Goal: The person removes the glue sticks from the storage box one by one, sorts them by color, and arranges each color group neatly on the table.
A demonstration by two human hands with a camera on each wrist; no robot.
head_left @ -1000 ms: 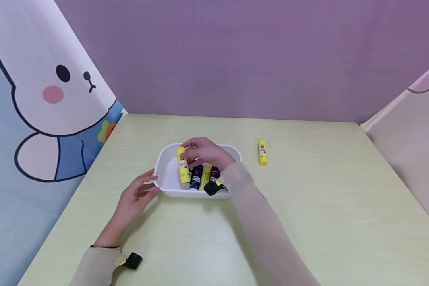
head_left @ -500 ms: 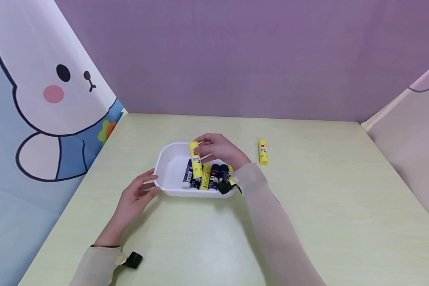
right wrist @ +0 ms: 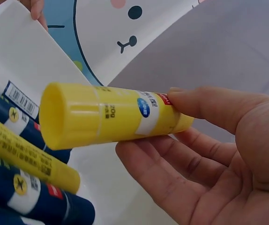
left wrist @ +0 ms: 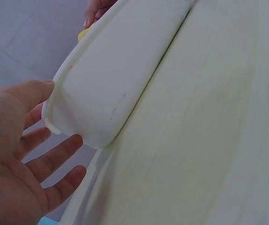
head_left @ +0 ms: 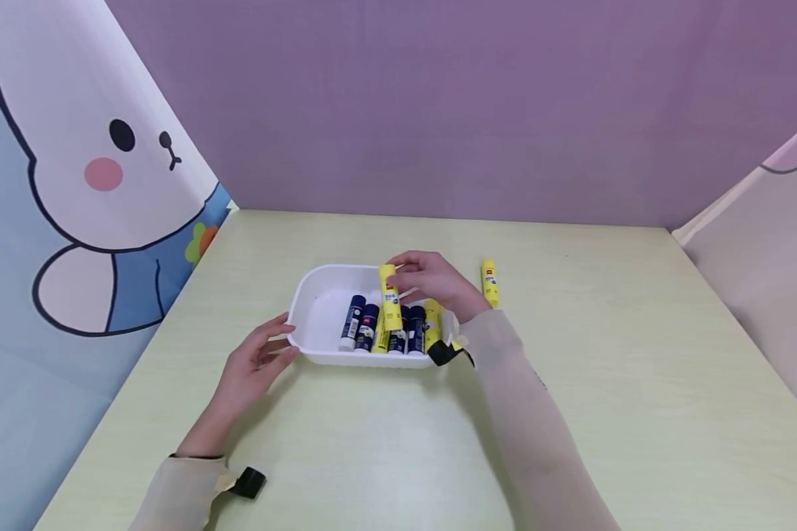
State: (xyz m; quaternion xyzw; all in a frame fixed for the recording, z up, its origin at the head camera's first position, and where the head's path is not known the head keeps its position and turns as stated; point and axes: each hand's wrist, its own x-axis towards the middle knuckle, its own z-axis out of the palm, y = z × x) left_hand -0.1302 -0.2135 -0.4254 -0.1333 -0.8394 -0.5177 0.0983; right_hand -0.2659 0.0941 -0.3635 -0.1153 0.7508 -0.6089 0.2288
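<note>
- Right wrist: right hand [right wrist: 240, 183] pinches one yellow, white-labelled glue stick [right wrist: 113, 116]
- Tray [head_left: 317, 317]: four navy sticks [head_left: 367, 330], two yellow sticks [head_left: 432, 324]
- Table [head_left: 637, 369]: one yellow stick [head_left: 489, 283]
- Left hand [head_left: 248, 370]: fingers apart, touching tray

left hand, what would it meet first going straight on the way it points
The left hand would first meet the white plastic tray, whose rim it appears to be touching.
</note>
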